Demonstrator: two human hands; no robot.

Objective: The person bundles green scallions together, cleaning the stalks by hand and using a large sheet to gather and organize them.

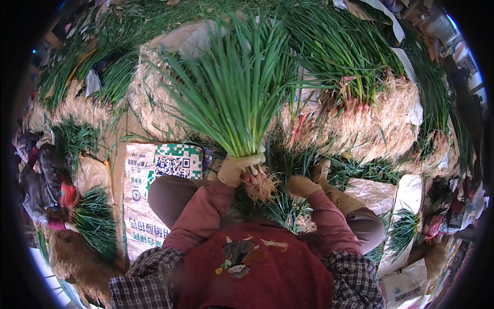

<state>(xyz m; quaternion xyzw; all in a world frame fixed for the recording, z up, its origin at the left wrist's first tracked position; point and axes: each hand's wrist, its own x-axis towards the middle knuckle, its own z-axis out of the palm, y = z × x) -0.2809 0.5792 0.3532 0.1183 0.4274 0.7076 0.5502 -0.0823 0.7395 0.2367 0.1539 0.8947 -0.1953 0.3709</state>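
Amid heaped greens (337,38), curled left fingers (246,162) clasp onions (234,110).

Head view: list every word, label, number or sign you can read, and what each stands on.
Pale sack at left: large bluish-green characters, smaller print, a round emblem and a square code; wording not copied here.
Lower-right sack: a row of small dark print; not copied.
Red top: picture figures, no readable words.
Any other print is too small or blurred.

Grn onion bunch (237,110) (pale roots (261,189)), lvs (226,77) fanned fwd
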